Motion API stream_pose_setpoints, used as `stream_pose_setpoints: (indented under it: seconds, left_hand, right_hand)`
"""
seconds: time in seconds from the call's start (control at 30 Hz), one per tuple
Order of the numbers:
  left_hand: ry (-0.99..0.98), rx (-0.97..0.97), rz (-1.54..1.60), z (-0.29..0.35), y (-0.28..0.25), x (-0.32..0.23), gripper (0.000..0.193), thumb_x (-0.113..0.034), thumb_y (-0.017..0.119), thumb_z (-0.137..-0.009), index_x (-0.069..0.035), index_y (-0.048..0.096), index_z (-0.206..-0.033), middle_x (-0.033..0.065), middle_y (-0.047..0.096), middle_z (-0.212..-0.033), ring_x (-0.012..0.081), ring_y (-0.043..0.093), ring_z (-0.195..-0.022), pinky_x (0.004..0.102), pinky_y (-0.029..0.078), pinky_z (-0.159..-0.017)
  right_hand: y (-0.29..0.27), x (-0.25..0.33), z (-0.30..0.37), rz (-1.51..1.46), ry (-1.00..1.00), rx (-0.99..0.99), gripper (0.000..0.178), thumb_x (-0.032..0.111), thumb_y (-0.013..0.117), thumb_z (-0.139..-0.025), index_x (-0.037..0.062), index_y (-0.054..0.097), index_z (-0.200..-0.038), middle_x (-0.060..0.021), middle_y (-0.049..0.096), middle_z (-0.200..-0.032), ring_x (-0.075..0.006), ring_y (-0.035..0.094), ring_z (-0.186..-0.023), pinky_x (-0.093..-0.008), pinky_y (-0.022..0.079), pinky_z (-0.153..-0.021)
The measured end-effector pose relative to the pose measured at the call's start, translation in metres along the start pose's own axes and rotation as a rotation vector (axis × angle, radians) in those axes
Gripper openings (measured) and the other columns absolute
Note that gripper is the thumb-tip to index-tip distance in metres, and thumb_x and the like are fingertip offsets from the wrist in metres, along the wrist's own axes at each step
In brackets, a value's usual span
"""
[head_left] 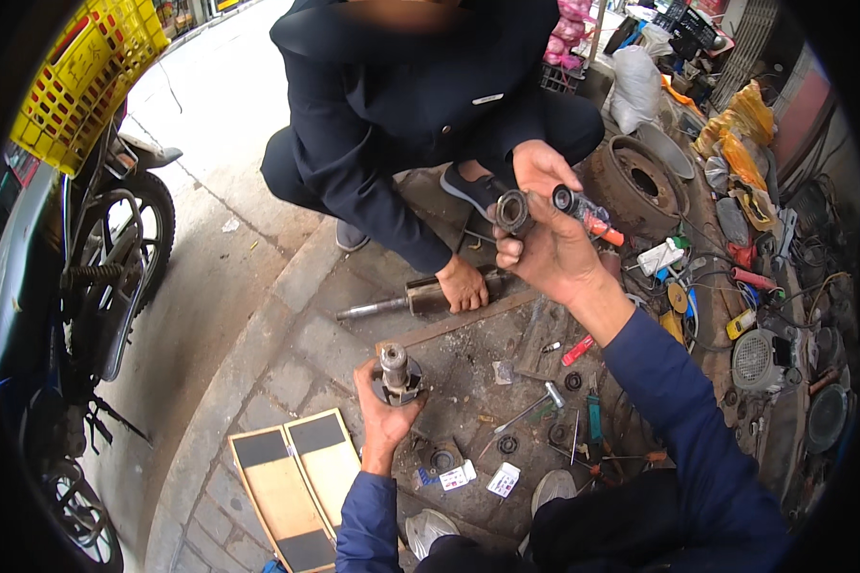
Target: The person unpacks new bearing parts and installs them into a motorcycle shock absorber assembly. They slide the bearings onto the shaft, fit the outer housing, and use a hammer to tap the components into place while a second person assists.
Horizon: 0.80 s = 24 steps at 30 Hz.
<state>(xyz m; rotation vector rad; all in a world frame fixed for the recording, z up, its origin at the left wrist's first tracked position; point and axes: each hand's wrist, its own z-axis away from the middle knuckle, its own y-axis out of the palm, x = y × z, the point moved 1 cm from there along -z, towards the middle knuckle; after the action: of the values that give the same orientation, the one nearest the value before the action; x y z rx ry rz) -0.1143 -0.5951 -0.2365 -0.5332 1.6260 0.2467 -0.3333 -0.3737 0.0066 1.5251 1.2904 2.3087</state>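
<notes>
My left hand (382, 420) is closed round a metal shaft piece (395, 365), held upright just above the pavement. Up at the right, my right hand (556, 256) pinches a ring-shaped bearing (513, 212) between its fingers. Right beside it is a cylindrical thing with a dark round end and an orange tip (604, 227); I cannot tell who holds it. Across from me squats a person in dark clothes, one hand (542, 168) behind my right hand. The person's other hand (463, 285) rests on a metal cylinder with a long shaft (377, 307) lying on the ground.
Near my feet lie a hammer (552, 393), small white boxes (504, 479) and several loose rings. An open wooden case (291, 482) lies at the lower left. A motorcycle (115, 248) with a yellow crate (86, 76) stands left. Tools and a rusty wheel rim (631, 196) crowd the right.
</notes>
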Motion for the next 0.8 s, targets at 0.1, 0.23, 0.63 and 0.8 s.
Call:
stream_pose_setpoints:
  seconds: [0.1,0.23,0.63,0.8]
  left_hand:
    - [0.000,0.014,0.025,0.002,-0.001,0.000,0.089,-0.010,0.096,-0.061,-0.003,0.051,-0.137,0.0155,0.055,-0.128,0.0329,0.057,-0.119,0.0414,0.047,-0.107]
    - [-0.030,0.023,0.042,0.003,-0.002,-0.001,0.090,-0.010,0.096,-0.062,-0.002,0.050,-0.139,0.0155,0.055,-0.132,0.0321,0.056,-0.122,0.0412,0.045,-0.111]
    - [-0.065,0.035,0.048,0.002,-0.001,-0.006,0.087,-0.010,0.096,-0.063,-0.002,0.050,-0.137,0.0150,0.055,-0.131,0.0308,0.057,-0.122,0.0409,0.045,-0.111]
    - [-0.027,0.023,0.042,0.002,-0.001,-0.002,0.091,-0.010,0.096,-0.061,-0.002,0.050,-0.139,0.0151,0.055,-0.129,0.0320,0.057,-0.119,0.0406,0.047,-0.107]
  right_hand:
    - [0.002,0.000,0.004,0.125,-0.042,0.075,0.057,0.049,0.077,-0.099,-0.0001,0.067,-0.126,-0.0066,0.067,-0.098,-0.0152,0.059,-0.081,-0.0320,0.046,-0.078]
    - [0.005,0.001,0.008,0.066,-0.003,0.154,0.062,0.050,0.076,-0.099,-0.0024,0.065,-0.131,-0.0090,0.068,-0.102,-0.0169,0.059,-0.081,-0.0325,0.046,-0.079]
    - [0.001,-0.008,0.011,-0.067,0.104,0.253,0.064,0.048,0.074,-0.101,-0.0051,0.061,-0.134,-0.0124,0.068,-0.103,-0.0209,0.060,-0.083,-0.0354,0.049,-0.079]
    - [0.000,-0.013,0.012,0.019,0.101,0.277,0.065,0.050,0.072,-0.101,-0.0036,0.062,-0.135,-0.0118,0.070,-0.107,-0.0166,0.060,-0.083,-0.0325,0.045,-0.080]
